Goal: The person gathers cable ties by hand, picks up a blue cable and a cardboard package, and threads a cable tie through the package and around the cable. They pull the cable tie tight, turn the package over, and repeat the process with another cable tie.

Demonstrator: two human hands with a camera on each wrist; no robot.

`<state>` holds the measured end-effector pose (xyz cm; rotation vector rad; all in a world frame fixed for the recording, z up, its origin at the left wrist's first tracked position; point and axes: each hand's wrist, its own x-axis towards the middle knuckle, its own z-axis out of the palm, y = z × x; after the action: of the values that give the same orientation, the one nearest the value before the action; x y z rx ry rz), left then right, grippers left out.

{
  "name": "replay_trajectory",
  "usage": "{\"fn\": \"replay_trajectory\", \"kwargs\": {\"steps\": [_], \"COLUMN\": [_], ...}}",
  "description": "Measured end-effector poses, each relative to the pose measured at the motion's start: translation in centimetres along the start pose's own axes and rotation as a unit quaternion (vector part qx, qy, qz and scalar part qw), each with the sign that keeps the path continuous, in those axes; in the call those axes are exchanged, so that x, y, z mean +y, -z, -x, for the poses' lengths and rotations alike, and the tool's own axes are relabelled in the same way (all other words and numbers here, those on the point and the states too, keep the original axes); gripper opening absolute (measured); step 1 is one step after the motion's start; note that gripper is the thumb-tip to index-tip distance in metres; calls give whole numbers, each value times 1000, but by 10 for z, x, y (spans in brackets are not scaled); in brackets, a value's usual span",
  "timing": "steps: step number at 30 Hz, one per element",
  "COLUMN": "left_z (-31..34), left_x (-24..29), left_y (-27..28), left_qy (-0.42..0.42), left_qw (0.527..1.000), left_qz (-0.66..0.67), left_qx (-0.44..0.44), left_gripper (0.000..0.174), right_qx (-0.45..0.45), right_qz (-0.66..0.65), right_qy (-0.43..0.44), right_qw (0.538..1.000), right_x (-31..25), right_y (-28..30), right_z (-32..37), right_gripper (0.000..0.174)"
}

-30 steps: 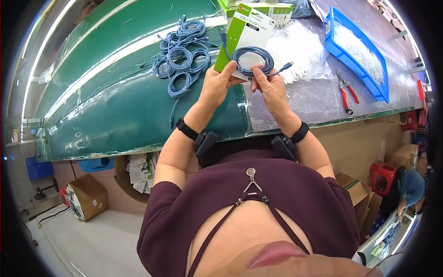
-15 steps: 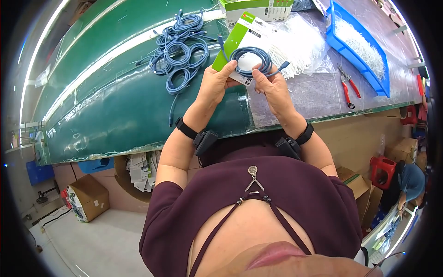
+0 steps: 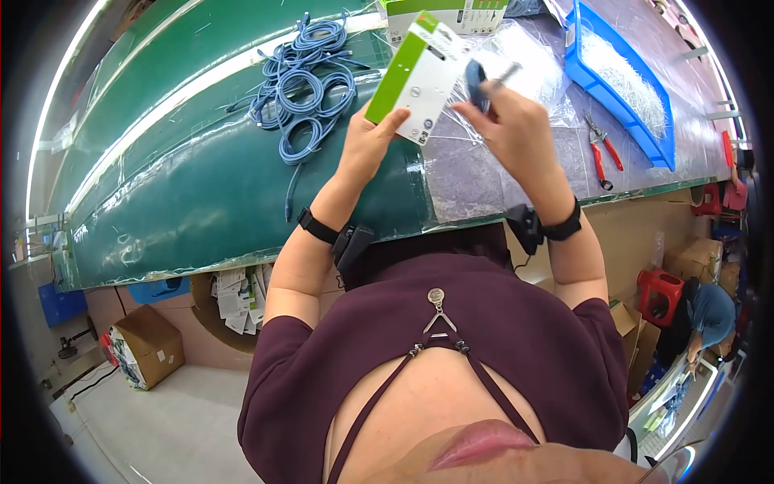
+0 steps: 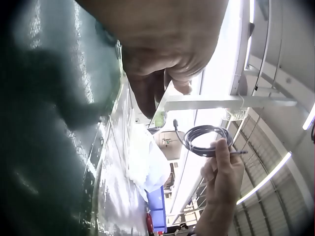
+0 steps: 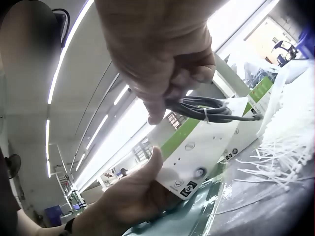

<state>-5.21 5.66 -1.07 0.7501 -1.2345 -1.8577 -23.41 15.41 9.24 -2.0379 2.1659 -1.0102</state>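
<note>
My left hand pinches the lower corner of a green and white cable packaging card, thumb on the printed face. To its right, my right hand holds a coiled blue USB cable, blurred and seen nearly edge-on in the head view. The left wrist view shows the coil as a round loop with a connector sticking out, gripped between thumb and fingers. In the right wrist view the tied coil hangs in front of the card, overlapping its upper part.
Several coiled blue cables lie on the green mat at left. Behind the hands are a green and white box and a plastic bag of white ties. Red-handled cutters and a blue tray of white strands lie at right.
The right hand has lifted the cable coil off the front of the card and moved right, turning the coil on edge. The left hand still holds the card, now uncovered.
</note>
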Motion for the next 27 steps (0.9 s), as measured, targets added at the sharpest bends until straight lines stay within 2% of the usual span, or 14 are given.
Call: {"fn": "replay_trajectory", "kwargs": {"steps": [2,3,6,7,8,10,11,13,14,17,21,22,25,27], "left_z": [4,5,8,8,5,4,6,5,5,5,4,4,7,8], "left_x": [1,1,5,5,2,-4,-6,-2,0,5,8,9,9,11], "left_y": [-12,-15,-18,-15,-7,5,6,5,5,5,3,2,-6,-9], "left_qy": [-58,-60,-42,-44,-12,58,59,72,79,71,76,78,85,85], "left_qw": [995,995,989,989,996,998,998,995,993,993,990,989,979,974], "left_qz": [-74,-74,-143,-143,-87,29,32,70,87,94,116,126,183,209], "left_qx": [-31,-31,-6,0,3,9,14,25,29,26,3,-4,-16,-26], "left_gripper": [26,26,25,25,25,25,25,24,23,24,25,25,26,26], "right_qx": [-19,-18,-158,-160,-209,-305,-311,-192,-193,-67,-96,-97,-127,-142], "right_qz": [40,41,-121,-123,-193,-323,-323,-256,-256,-73,11,11,-12,-10], "right_qy": [99,101,44,50,-2,-113,-113,-42,-42,134,153,153,223,215], "right_qw": [994,994,979,978,959,889,887,947,946,986,983,983,966,966], "right_x": [1,3,2,2,3,4,7,17,18,13,12,16,29,29], "right_y": [-22,-32,-53,-54,-53,-46,-37,-19,-16,-6,-27,-30,-36,-38], "right_z": [-14,-21,-41,-44,-46,-46,-48,-54,-51,-27,7,9,8,10], "right_gripper": [30,30,34,34,34,34,34,28,28,28,37,37,45,47]}}
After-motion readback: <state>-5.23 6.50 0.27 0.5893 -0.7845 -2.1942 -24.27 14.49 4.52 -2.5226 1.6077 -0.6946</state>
